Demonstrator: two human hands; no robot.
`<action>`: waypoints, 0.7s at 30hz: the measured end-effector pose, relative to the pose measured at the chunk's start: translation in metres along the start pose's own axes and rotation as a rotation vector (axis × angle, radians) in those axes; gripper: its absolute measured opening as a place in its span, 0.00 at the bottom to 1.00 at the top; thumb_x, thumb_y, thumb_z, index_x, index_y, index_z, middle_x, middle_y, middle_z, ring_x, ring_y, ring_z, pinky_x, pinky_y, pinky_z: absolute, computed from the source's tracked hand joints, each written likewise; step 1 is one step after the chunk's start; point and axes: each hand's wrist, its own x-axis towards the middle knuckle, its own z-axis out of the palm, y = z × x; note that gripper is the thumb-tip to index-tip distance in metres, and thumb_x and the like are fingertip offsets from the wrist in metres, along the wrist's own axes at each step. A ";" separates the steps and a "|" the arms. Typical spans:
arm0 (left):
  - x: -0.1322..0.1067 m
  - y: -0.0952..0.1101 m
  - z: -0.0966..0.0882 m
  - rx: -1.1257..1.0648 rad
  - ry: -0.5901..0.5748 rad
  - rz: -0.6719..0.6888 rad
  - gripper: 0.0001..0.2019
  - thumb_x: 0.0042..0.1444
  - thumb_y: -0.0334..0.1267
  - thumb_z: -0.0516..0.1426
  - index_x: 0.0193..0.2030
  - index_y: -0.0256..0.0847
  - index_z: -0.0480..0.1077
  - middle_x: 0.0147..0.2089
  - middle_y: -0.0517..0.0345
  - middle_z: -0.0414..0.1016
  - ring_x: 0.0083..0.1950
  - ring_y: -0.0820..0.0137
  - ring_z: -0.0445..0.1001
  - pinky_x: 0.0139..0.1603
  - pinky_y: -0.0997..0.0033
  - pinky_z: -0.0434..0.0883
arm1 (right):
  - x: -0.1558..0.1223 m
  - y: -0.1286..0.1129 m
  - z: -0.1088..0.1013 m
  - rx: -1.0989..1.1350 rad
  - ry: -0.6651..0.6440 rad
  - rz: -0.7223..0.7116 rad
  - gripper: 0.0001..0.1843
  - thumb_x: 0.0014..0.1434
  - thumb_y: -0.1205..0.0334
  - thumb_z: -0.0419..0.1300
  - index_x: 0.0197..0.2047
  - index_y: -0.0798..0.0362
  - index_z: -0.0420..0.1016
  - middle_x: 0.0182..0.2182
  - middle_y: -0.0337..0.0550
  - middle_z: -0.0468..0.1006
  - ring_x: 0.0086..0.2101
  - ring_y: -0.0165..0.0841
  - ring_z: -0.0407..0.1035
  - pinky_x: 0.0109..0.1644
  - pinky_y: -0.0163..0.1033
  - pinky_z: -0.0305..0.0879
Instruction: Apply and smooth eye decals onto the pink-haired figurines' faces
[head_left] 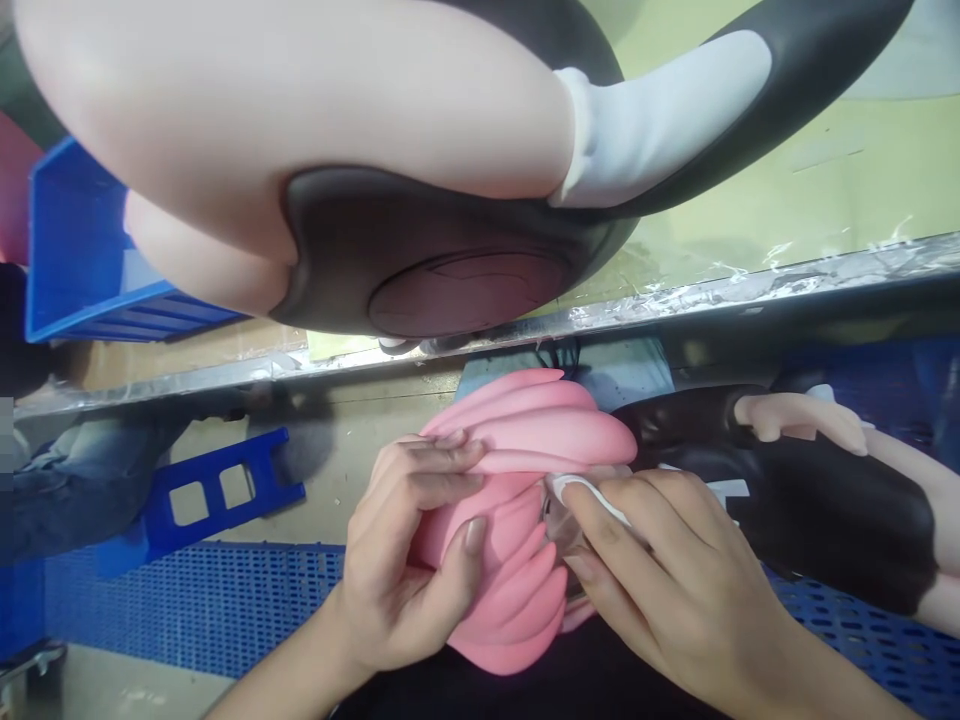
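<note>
My left hand [409,555] grips a pink moulded hair piece [540,430] of a figure, thumb and fingers wrapped round its left side. My right hand [660,570] presses a small white cloth or pad [581,492] against the piece's right side, where a clear part shows. Both hands meet low in the middle of the view. A large figure part [337,130], pale with a dark grey section and a white band, fills the top of the view close to the camera.
A blue crate [75,260] stands at the upper left on a bench with a foil-taped edge [750,285]. Blue perforated trays [202,600] lie below. Another dark and pale figure part [810,480] rests at the right. A person in jeans [67,480] is at the far left.
</note>
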 end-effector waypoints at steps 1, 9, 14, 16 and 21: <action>0.000 0.000 0.000 -0.002 0.000 0.001 0.15 0.56 0.21 0.59 0.49 0.33 0.71 0.52 0.44 0.76 0.56 0.60 0.75 0.60 0.55 0.72 | -0.001 0.000 0.000 0.011 0.006 -0.002 0.14 0.67 0.68 0.57 0.52 0.67 0.73 0.38 0.52 0.74 0.38 0.42 0.63 0.41 0.48 0.62; 0.001 -0.001 -0.001 0.001 0.012 0.018 0.15 0.55 0.21 0.59 0.50 0.33 0.72 0.51 0.44 0.77 0.56 0.60 0.76 0.61 0.57 0.72 | -0.006 0.005 0.002 0.080 -0.012 -0.057 0.12 0.71 0.65 0.52 0.49 0.60 0.75 0.38 0.47 0.76 0.39 0.40 0.65 0.46 0.47 0.62; 0.002 -0.004 -0.001 0.011 0.025 0.016 0.15 0.55 0.24 0.60 0.50 0.36 0.72 0.51 0.44 0.78 0.55 0.58 0.77 0.59 0.53 0.74 | -0.012 0.010 0.004 0.089 -0.024 -0.086 0.15 0.72 0.59 0.52 0.49 0.58 0.76 0.39 0.48 0.77 0.41 0.41 0.66 0.49 0.49 0.62; 0.001 -0.004 -0.001 0.017 0.032 0.013 0.15 0.55 0.24 0.60 0.50 0.37 0.73 0.50 0.44 0.79 0.54 0.57 0.78 0.58 0.52 0.75 | -0.017 0.010 0.005 0.107 -0.006 -0.085 0.15 0.73 0.60 0.51 0.49 0.58 0.76 0.38 0.47 0.76 0.40 0.40 0.66 0.51 0.49 0.61; -0.001 -0.005 -0.001 0.045 0.025 0.021 0.16 0.55 0.24 0.60 0.51 0.37 0.73 0.51 0.44 0.79 0.53 0.57 0.78 0.57 0.51 0.74 | -0.016 0.009 0.008 0.060 0.007 -0.079 0.20 0.74 0.51 0.50 0.48 0.56 0.78 0.40 0.48 0.78 0.44 0.42 0.68 0.50 0.49 0.62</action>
